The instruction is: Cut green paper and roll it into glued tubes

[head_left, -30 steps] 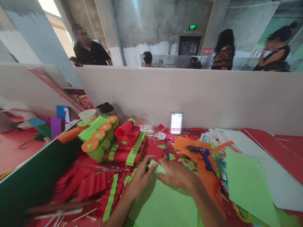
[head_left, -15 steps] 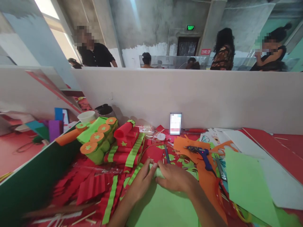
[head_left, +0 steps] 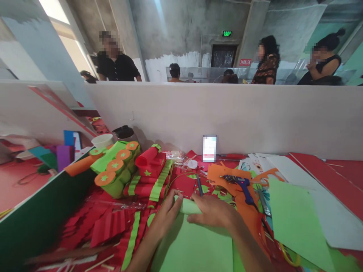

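Observation:
A light green sheet lies in front of me, its far edge curled over into a roll. At the left end of that roll is my left hand, thumb and fingers closed around it. My right hand grips the right end, its thumb on the near side and fingers bent over the far side. Between the hands a stretch of the roll shows. Some fingertips are hidden behind it. A dark pen-like stick lies just beyond my right hand.
To the left stand a green and orange tank-like model and a red model with green strips. A blue glue gun rests on orange sheet at right, near scissors. A phone leans against the white partition.
My hands have moved apart from the middle of the roll towards its ends, so more of it shows. The sheet's right edge has shifted slightly left.

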{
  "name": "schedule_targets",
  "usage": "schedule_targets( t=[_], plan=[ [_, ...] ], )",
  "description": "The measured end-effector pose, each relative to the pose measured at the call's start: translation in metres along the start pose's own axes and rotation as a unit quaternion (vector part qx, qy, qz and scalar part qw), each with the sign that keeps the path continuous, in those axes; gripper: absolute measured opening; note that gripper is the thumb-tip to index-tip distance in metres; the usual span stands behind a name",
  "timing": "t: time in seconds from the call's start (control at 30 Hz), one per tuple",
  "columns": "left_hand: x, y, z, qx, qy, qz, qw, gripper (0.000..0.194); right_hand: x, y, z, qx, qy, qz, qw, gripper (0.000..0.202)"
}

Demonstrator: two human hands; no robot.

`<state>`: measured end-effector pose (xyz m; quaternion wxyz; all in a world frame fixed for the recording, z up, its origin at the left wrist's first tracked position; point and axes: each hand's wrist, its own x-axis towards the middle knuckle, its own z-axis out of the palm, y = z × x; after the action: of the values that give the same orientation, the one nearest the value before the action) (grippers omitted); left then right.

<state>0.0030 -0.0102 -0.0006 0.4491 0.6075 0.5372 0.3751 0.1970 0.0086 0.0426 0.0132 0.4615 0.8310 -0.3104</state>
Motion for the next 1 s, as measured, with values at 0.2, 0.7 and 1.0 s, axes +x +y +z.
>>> schedule_targets(
  t=[0.2, 0.7, 1.0],
  plan=[
    [0.005, -0.009, -0.006, 0.019, 0.036, 0.006, 0.999, 0.027, -0.007, 0.016, -0.012, 0.024, 0.014, 0.023, 0.999, 0.057],
    [-0.012, 0.016, -0.027, 0.221, -0.116, 0.03, 0.968, 0.037, -0.012, 0.031, -0.023, 0.025, 0.022, -0.024, 0.999, 0.037],
    [-0.018, 0.016, -0.009, 0.409, -0.172, 0.092, 0.891, 0.05, -0.001, 0.018, -0.008, -0.002, -0.004, -0.06, 0.998, 0.034]
  ],
)
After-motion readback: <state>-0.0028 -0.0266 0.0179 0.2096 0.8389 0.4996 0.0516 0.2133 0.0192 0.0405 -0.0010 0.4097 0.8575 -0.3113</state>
